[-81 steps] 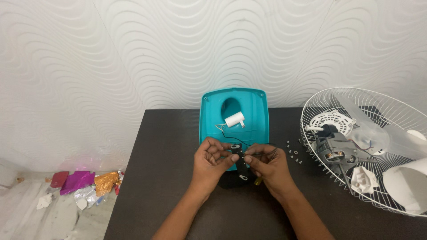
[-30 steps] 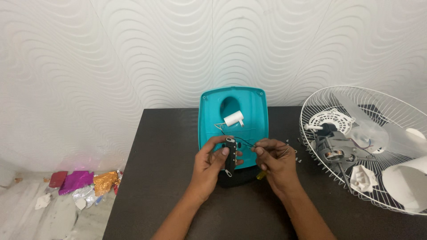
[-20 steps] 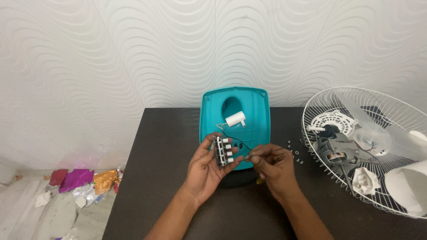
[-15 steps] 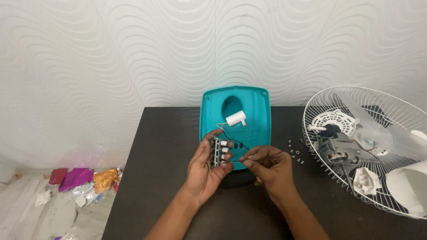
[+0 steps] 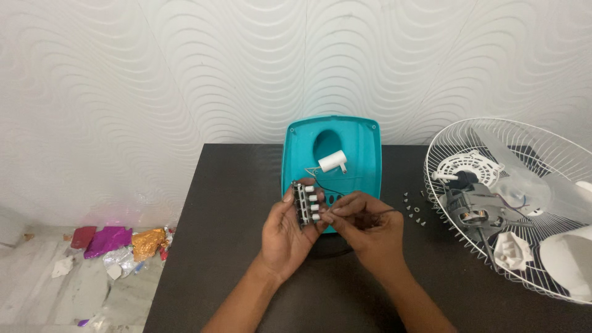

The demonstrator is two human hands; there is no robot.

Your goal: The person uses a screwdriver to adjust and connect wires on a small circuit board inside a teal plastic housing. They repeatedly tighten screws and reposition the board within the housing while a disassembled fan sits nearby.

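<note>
My left hand (image 5: pixel 285 233) holds a small black switch block with several white push buttons (image 5: pixel 305 203), raised above the dark table (image 5: pixel 228 246). My right hand (image 5: pixel 365 227) pinches at the block's lower right side, and thin wires (image 5: pixel 394 211) run out past its fingers. Just behind both hands lies a teal plastic fan base (image 5: pixel 357 148), with a white cylindrical part (image 5: pixel 332 161) resting in it.
A white wire fan guard (image 5: pixel 555 154) lies at the table's right, holding a motor (image 5: pixel 472 206), translucent blades and white plastic parts. Several small screws (image 5: pixel 414 206) sit between the teal base and the guard. Coloured foil scraps (image 5: pixel 117 242) litter the floor at left.
The switch block has been lifted and turned so its white buttons face up. My right hand moved in from the right and now pinches at the block's edge.
</note>
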